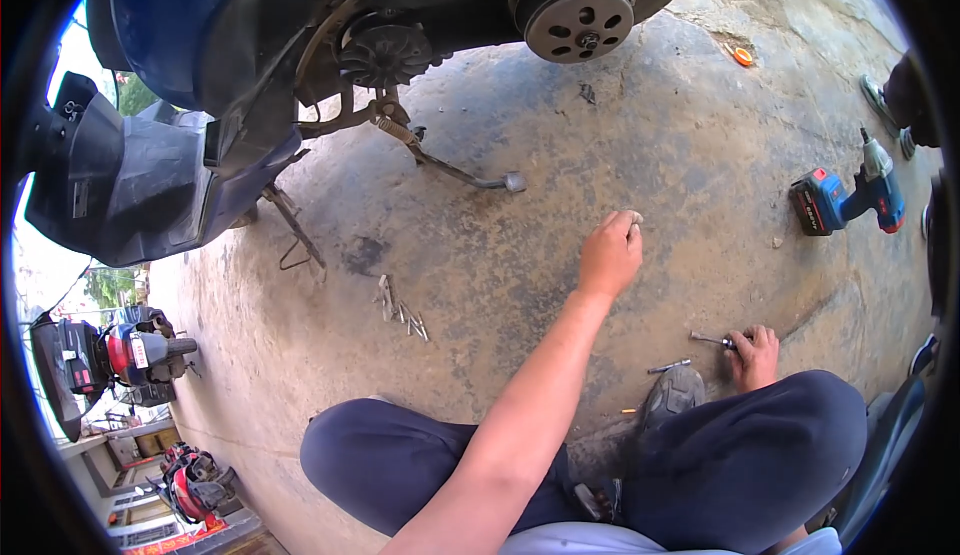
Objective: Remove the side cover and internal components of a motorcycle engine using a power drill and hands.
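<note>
My left hand (612, 251) is stretched forward over the concrete floor, its fingers curled into a pinch. Whatever may be between the fingertips is too small to make out. Low on the right, beside my shoe, my right hand (755, 357) is closed around a short metal rod with a socket-like end (710, 339). Another small metal tool (668, 366) lies on the floor near my shoe. Ahead stands a dark blue scooter (190, 25) with its drive side uncovered, showing a round clutch bell with holes (565, 27) and a finned fan wheel (385, 52).
A blue cordless driver (850, 195) rests at the right. Several bolts (410, 323) lie left of centre. The scooter's stand (470, 179) juts over the floor. An orange ring (742, 57) lies far right. Other motorbikes (130, 350) are at the left; people's feet (880, 100) show at the right.
</note>
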Available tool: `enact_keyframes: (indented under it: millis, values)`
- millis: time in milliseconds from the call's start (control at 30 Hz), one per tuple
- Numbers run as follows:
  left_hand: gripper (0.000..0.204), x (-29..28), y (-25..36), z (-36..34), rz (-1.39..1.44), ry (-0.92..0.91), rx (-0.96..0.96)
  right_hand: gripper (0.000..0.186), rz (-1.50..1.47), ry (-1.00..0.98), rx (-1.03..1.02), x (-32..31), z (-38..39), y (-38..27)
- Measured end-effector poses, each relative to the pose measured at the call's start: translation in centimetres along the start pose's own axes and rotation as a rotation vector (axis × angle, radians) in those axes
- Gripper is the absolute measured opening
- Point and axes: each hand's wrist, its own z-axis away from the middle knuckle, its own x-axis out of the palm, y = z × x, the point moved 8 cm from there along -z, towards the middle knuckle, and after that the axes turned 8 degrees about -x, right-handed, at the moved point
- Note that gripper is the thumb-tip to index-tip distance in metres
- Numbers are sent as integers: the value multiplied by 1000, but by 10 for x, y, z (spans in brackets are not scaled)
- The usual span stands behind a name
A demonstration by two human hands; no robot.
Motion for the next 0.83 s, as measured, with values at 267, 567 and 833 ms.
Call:
enact_keyframes:
  millis: [267,567,833]
  values:
    - [17,-8,4,-9,53,28,0,38,-26,-73,-248,7,18,-23]
    - [23,-7,53,-18,246,-61,-162,26,-237,-212,-376,-98,-125,-95]
    - [26,-117,55,35,157,-23,-294,30,-121,-603,-723,-161,-225,-301]
